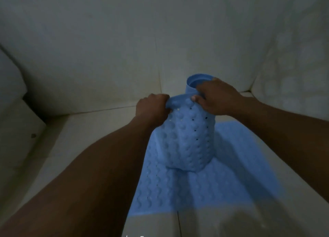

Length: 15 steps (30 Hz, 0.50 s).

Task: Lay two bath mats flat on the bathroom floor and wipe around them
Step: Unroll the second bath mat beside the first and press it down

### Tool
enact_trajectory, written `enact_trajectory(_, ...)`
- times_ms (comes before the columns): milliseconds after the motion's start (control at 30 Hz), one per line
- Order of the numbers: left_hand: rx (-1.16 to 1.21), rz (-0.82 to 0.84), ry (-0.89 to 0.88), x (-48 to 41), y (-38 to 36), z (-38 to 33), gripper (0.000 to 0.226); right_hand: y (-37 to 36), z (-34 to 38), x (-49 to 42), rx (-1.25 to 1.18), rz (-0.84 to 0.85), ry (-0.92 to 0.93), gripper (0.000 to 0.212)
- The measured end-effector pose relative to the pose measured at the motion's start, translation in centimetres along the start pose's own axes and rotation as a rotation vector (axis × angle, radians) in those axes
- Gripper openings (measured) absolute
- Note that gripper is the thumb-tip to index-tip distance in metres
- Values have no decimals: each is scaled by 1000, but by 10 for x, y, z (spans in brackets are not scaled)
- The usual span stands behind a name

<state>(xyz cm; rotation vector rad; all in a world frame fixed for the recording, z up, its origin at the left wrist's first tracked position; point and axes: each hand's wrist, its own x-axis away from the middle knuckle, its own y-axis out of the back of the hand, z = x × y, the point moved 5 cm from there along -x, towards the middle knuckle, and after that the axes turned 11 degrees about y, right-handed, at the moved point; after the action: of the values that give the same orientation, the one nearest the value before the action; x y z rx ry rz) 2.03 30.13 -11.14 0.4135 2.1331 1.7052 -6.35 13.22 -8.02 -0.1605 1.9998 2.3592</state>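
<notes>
Now, one blue bath mat, the flat mat [231,183], lies spread on the pale tiled floor [71,147], its wavy ribbed face up and rows of small holes showing. Upright on the middle of the flat mat stands a second blue one, the rolled mat [188,139], a bumpy tube with its open end at the top and its lower end touching the flat mat; its outer flap stands loose on the roll's left side. The left hand [151,108], above the flat mat's left part, has its fingers curled tight round the top corner of that loose flap; the right hand [217,98], above the flat mat's far edge, clasps the top of the roll, thumb pressed on the bumpy face and fingers wrapped over the rim. Beyond the flat mat's far edge rise white tiled walls [106,50] that meet in a corner; well to the left of the flat mat a small dark spot [33,135] sits on the floor; the light is dim.
</notes>
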Motion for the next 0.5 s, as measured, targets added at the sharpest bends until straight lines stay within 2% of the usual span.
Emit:
enact_trajectory(67,22,-35,-44,5,-8,-11,20,1,-4,12,-3,-33,-38,38)
enact_trajectory(167,58,-92,-72,15,-16,-19,14,4,-1,24,33,-54,-53,30)
enact_trajectory(300,55,-125,-111,31,-21,-15,12,4,6,34,79,-86,-4,28)
enact_trajectory(400,33,-160,-107,46,-24,-5,15,1,19,36,127,-47,21,26)
enact_trajectory(500,36,-185,-90,64,-26,-3,15,-1,23,45,167,-41,40,34)
